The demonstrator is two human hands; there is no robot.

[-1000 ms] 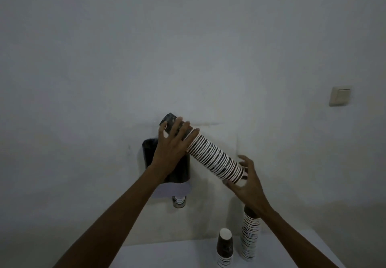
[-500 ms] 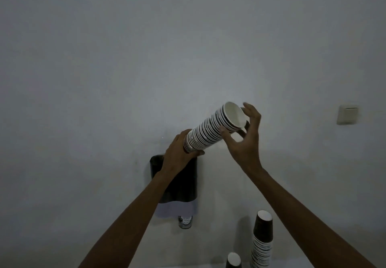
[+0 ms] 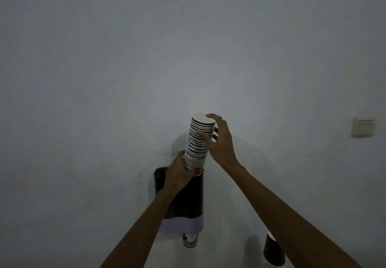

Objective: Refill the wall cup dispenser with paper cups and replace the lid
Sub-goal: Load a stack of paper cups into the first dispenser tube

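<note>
Head view, left to right: wall cup dispenser (image 3: 189, 203), dark tube, top open, one cup poking out below. Left hand (image 3: 179, 175) wrapped round the foot of the paper cup stack (image 3: 198, 142), steering it into the mouth. Right hand (image 3: 217, 140) clasping the top, keeping the column near upright for a clean drop. Spare cup stack (image 3: 273, 253) lower right. Wall switch (image 3: 362, 126) far right. No lid in sight.

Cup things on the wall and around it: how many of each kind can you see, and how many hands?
Cup stacks: 2, the held stack and another stack at the bottom right
Wall dispensers: 1, the dark dispenser with a cup poking out below
Light switches: 1, the switch
Hands: 2, the left hand and the right hand
Total: 6
</note>
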